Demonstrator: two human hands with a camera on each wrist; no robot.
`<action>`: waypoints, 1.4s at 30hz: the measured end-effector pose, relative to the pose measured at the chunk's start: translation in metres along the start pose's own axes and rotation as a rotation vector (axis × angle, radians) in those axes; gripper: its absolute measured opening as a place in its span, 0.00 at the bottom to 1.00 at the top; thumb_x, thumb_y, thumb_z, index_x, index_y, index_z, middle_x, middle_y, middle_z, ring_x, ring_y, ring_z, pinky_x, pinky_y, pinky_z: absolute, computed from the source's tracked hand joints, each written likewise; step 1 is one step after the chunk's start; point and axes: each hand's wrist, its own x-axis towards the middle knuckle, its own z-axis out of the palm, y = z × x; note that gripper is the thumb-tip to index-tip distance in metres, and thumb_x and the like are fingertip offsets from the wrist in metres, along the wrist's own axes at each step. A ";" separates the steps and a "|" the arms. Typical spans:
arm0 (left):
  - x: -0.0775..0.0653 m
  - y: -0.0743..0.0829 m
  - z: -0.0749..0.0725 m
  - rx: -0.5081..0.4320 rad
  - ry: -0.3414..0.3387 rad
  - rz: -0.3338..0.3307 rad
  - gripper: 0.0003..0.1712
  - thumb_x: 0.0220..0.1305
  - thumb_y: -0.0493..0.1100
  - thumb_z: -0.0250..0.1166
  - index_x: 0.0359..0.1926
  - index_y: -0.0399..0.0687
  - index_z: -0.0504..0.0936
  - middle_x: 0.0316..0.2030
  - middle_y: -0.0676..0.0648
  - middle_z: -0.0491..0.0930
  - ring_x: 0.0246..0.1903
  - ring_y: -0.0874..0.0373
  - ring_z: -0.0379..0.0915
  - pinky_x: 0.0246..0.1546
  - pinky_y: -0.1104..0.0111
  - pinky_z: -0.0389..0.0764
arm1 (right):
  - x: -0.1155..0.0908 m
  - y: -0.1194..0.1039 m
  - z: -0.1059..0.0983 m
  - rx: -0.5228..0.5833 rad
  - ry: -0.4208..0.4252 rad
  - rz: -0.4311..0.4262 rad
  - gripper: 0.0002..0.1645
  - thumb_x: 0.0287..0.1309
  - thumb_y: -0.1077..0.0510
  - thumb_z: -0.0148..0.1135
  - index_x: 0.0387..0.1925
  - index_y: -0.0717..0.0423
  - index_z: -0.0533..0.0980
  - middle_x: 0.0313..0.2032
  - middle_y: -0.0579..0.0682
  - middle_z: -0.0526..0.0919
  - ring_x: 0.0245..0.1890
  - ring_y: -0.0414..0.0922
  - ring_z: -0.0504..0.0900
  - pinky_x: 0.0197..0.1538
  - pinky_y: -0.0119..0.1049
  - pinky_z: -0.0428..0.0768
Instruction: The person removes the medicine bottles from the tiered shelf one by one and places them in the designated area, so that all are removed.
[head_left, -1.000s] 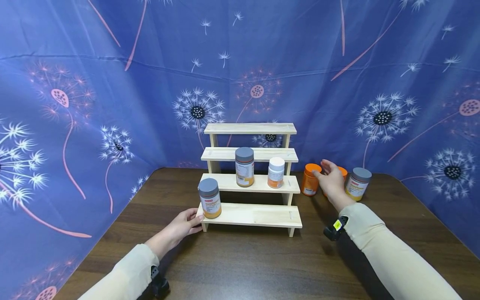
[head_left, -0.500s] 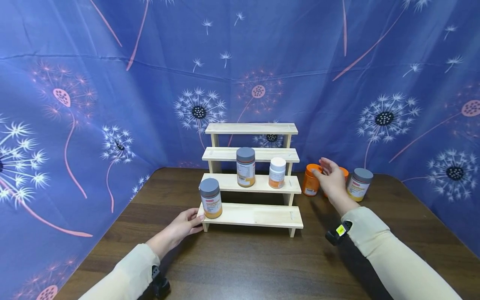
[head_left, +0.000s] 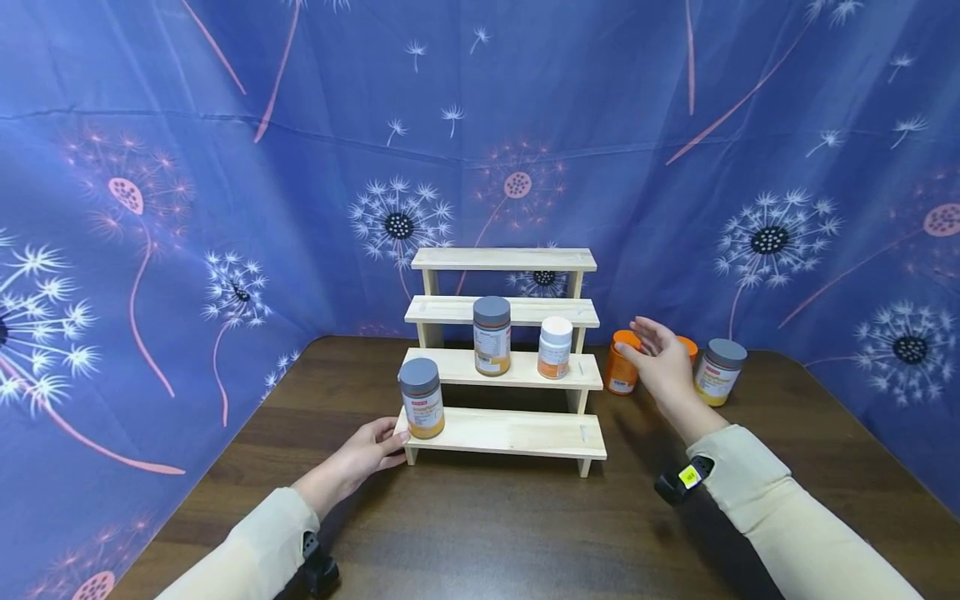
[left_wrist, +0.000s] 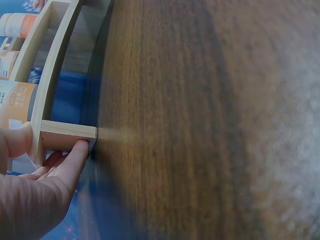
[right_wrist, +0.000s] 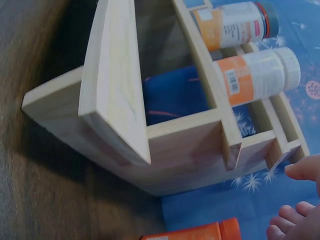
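A four-step wooden display shelf (head_left: pixel 525 430) stands mid-table. My left hand (head_left: pixel 360 454) grips the left end of its lowest step; in the left wrist view the thumb is on top and a finger presses the wooden leg (left_wrist: pixel 67 135). By that thumb sits a grey-lidded jar (head_left: pixel 423 402). One step up are another grey-lidded jar (head_left: pixel 492 340) and a white-lidded bottle (head_left: pixel 554 350). To the shelf's right, my right hand (head_left: pixel 666 367) hovers with thumb and fingers apart, holding nothing, beside an orange bottle (head_left: pixel 621 372). It mostly hides a second orange bottle (head_left: pixel 688 345).
A third grey-lidded jar (head_left: pixel 720 372) with a yellow base stands right of the right hand. The dark wood tabletop (head_left: pixel 510 533) runs back to a blue dandelion-print cloth (head_left: pixel 315 217) hanging behind the shelf.
My right hand has shifted slightly left over the orange bottles, its wrist coming a little nearer the body. The left hand, shelf and jars stay as they were.
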 end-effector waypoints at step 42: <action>-0.001 -0.002 0.000 0.002 -0.002 0.008 0.25 0.73 0.35 0.51 0.65 0.23 0.59 0.58 0.28 0.71 0.54 0.46 0.75 0.57 0.54 0.80 | -0.024 -0.024 0.066 0.226 -0.242 0.077 0.41 0.57 0.60 0.68 0.68 0.62 0.61 0.65 0.62 0.69 0.64 0.54 0.69 0.70 0.46 0.69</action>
